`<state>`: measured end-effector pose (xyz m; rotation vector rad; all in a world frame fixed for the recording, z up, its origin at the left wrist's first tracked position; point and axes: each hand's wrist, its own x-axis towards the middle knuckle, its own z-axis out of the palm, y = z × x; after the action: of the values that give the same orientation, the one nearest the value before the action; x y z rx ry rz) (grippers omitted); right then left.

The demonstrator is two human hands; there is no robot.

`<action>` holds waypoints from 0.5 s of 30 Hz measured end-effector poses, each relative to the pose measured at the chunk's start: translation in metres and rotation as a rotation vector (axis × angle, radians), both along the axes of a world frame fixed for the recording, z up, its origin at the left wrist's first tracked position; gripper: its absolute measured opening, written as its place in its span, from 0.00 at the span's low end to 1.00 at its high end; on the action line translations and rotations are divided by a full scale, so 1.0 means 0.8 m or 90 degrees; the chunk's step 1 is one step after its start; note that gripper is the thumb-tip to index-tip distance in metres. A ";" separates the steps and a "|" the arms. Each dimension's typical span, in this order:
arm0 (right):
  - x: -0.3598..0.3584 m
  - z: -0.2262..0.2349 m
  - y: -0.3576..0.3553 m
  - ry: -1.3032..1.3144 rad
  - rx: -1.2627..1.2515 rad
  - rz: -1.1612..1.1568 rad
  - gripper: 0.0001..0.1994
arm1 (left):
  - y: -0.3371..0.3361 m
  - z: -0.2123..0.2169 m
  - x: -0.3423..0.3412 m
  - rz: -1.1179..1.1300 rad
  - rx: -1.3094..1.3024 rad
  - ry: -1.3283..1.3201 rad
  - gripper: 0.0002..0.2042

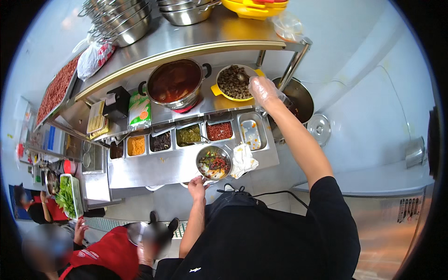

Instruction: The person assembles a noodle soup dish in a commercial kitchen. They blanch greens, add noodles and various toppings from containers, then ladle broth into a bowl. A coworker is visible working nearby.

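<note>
My left hand [198, 187] grips the near edge of a round metal bowl [228, 163] at the counter's front. Inside the bowl lie chopped red and green bits with some pale and yellow pieces. Stretched forward, my right hand [264, 91] wears a clear plastic glove. It is closed on a metal spoon [241, 77], whose handle is mostly hidden by the hand. The spoon's head rests among small brown chunks [232, 84] in a yellow-handled white bowl [252, 71] on the shelf. A crumpled white cloth [244, 161] lies right beside the metal bowl.
Inset trays hold yellow shreds [136, 145], dark bits [160, 142], green pickles [189, 135] and red pieces [219, 131]. A pot of red broth [174, 82] stands left of the brown chunks; a tall pot [298, 100] stands right. A co-worker in a red apron [103, 252] is close at lower left.
</note>
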<state>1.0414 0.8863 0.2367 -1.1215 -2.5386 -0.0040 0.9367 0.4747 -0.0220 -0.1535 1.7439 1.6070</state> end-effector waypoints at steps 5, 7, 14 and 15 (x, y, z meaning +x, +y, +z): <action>-0.029 -0.043 0.055 -0.022 -0.074 0.012 0.11 | -0.005 0.000 0.008 0.029 -0.006 -0.001 0.10; -0.032 -0.037 0.064 -0.067 -0.110 0.014 0.12 | -0.010 0.004 0.007 0.037 -0.010 -0.003 0.10; -0.026 -0.037 0.094 0.083 -0.261 -0.016 0.16 | -0.007 0.002 0.003 0.046 -0.009 -0.009 0.10; -0.027 -0.038 0.092 0.101 -0.283 -0.023 0.16 | -0.008 0.002 0.003 0.045 -0.015 -0.017 0.10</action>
<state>1.0201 0.9597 0.2060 -1.2653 -2.4370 0.6414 0.9391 0.4682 -0.0204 -0.2493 1.7548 1.6290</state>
